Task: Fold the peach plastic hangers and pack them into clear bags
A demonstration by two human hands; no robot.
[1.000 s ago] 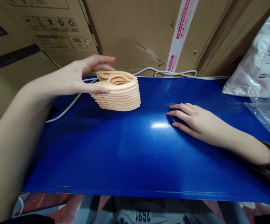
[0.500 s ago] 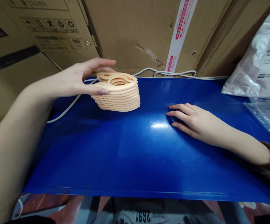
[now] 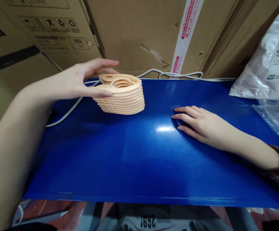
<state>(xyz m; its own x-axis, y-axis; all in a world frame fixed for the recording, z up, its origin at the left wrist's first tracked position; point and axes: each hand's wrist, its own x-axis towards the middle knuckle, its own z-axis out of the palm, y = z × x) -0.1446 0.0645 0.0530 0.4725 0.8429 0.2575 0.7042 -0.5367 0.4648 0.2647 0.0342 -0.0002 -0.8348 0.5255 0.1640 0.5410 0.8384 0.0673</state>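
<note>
A stack of peach plastic pieces (image 3: pixel 123 96), flat, rounded and pierced with curved cut-outs, is set at eleven o'clock on the glossy blue counter (image 3: pixel 129 160). It is pinched by the left hand (image 3: pixel 79 81), with the thumb on the near edge and the fingers over the far rim. The right hand (image 3: pixel 202 125) is laid flat at three o'clock, its grip loosely spread and nothing held. Creased cardboard boxes (image 3: pixel 141 32) are seen at twelve o'clock behind a white cable (image 3: pixel 178 75).

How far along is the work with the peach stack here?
Done: the peach pieces form one neat stack on the blue board. In hand: the left hand grips the stack's left end; the right hand lies flat on the board, empty. Left: no loose pieces show, so the rest cannot be told.
</note>
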